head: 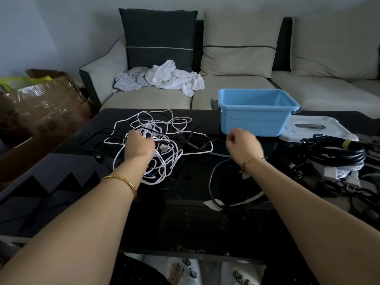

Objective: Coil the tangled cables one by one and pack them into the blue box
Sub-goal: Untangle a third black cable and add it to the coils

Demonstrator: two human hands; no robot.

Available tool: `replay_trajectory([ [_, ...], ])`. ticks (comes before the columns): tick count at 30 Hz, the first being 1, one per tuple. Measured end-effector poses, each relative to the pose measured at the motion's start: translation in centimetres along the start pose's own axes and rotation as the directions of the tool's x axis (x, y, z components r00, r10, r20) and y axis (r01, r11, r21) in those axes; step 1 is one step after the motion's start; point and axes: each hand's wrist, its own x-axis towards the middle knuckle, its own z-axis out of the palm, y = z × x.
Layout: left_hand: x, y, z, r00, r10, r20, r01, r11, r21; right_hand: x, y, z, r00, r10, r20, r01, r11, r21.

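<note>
Reaching out over the dark glossy surface (185, 223), both forearms run forward from the near edge. Near the front right, a loose dark cable (213, 194) curves across the glass below the right forearm, apart from the main heap.

Farther out, the left hand (139, 144) sits curled, knuckles up, right on top of the tangle of white and black cables (164, 140). Its fingers appear closed into the knot, though I cannot tell which strand they pinch. The right hand (242, 144) hovers to the right of the tangle, loosely fisted with the fingertips drawn together; whether it holds a thin strand is not clear.

The tangle spreads mostly side to side, white loops fanning left, back and toward the near edge, black leads trailing off to the left. It lies directly under the left hand, so that hand is the nearer one to anchor the knot, while the right hand is better placed to draw a strand rightward toward the box.

Just beyond the right hand stands the blue box (255, 120), open and seemingly empty, near the far edge. Beside it on the right lies a pale lid (316, 128), and nearer, a separate heap of thick black cords (337, 153) with a yellow-banded plug. Nothing blocks the path from tangle to box, but crossing strands may drag neighbours along.

Behind everything is a sofa (236, 85) with crumpled cloths (174, 77).
</note>
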Motion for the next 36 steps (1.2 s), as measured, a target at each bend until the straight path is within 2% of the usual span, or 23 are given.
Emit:
replay_trajectory([
  [2, -0.4, -0.1, -0.2, 1.0, 0.013, -0.014, -0.012, 0.999, 0.032, -0.8, -1.5, 1.0, 0.952, -0.012, 0.306, -0.018, 0.995, 0.095],
  [3, -0.5, -0.3, -0.3, 0.999, 0.026, -0.025, -0.024, 0.997, 0.076, -1.3, -2.1, 1.6, 0.897, 0.003, 0.441, -0.032, 0.998, 0.059],
  [4, -0.7, -0.5, -0.5, 0.999, 0.04, -0.037, -0.034, 0.99, 0.136, -1.5, -2.3, 2.2, 0.854, 0.028, 0.519, -0.021, 1.0, -0.019],
  [6, -1.0, -1.1, -1.2, 0.996, 0.065, -0.063, -0.048, 0.968, 0.245, -1.7, -2.3, 3.0, 0.848, 0.06, 0.526, 0.034, 0.985, -0.168],
  [8, -0.8, -1.7, -1.8, 0.996, 0.053, -0.077, -0.026, 0.951, 0.309, -1.6, -2.3, 3.0, 0.888, 0.08, 0.453, 0.018, 0.978, -0.209],
  [11, -0.7, -2.1, -2.1, 0.997, 0.044, -0.057, -0.019, 0.923, 0.384, -1.3, -2.0, 1.7, 0.95, 0.127, 0.284, -0.1, 0.989, -0.109],
  [15, -1.1, -1.7, -1.3, 0.97, 0.238, -0.042, -0.19, 0.858, 0.477, 0.2, -1.2, -0.9, 0.985, 0.171, -0.009, -0.168, 0.978, 0.121],
  [18, -1.2, -1.4, -0.5, 0.95, 0.311, -0.012, -0.263, 0.823, 0.503, 0.8, -0.8, -1.9, 0.97, 0.156, -0.187, -0.077, 0.924, 0.376],
  [23, -1.2, -1.4, -0.5, 0.967, 0.256, 0.009, -0.225, 0.83, 0.51, 0.7, -1.1, -2.8, 0.876, 0.171, -0.452, 0.166, 0.772, 0.614],
  [28, -1.3, -1.3, -0.7, 0.984, 0.18, 0.002, -0.154, 0.839, 0.521, 0.7, -2.3, -3.3, 0.778, 0.209, -0.593, 0.302, 0.704, 0.643],
  [33, -0.9, -1.3, -0.6, 0.983, 0.183, -0.022, -0.152, 0.872, 0.465, 0.3, -4.1, -3.3, 0.79, 0.085, -0.607, 0.387, 0.698, 0.602],
  [36, -0.2, -1.6, -1.0, 0.979, 0.192, -0.061, -0.161, 0.926, 0.341, -0.2, -5.4, -3.6, 0.772, -0.01, -0.636, 0.445, 0.723, 0.528],
])
